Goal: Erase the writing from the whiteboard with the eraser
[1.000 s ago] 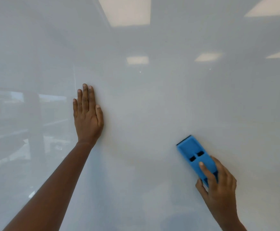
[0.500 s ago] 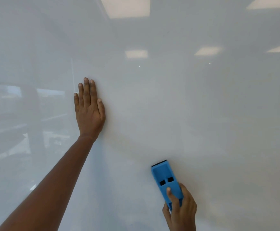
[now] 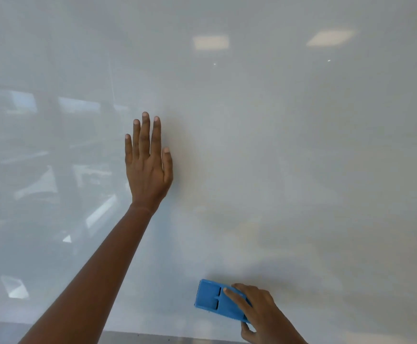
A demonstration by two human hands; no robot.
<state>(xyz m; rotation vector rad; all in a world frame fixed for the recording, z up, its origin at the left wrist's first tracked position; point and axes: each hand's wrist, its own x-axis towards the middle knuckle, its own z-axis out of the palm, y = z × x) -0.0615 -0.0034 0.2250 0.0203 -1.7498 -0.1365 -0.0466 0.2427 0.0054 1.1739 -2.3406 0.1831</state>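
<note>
A glossy whiteboard fills nearly the whole head view, and no writing shows on it. My left hand lies flat against the board left of centre, fingers straight and pointing up, holding nothing. Low on the board, my right hand grips a blue eraser and presses it to the surface. The eraser lies almost level, its free end pointing left, just above the board's bottom edge.
A grey tray or frame strip runs along the bottom edge of the board. Ceiling lights and a room interior are mirrored in the board's surface, mostly at the top and on the left.
My right hand slid the eraser down and to the left, and turned it from upright to nearly level. The left hand stayed flat on the board. The view tilted down, showing the bottom edge.
</note>
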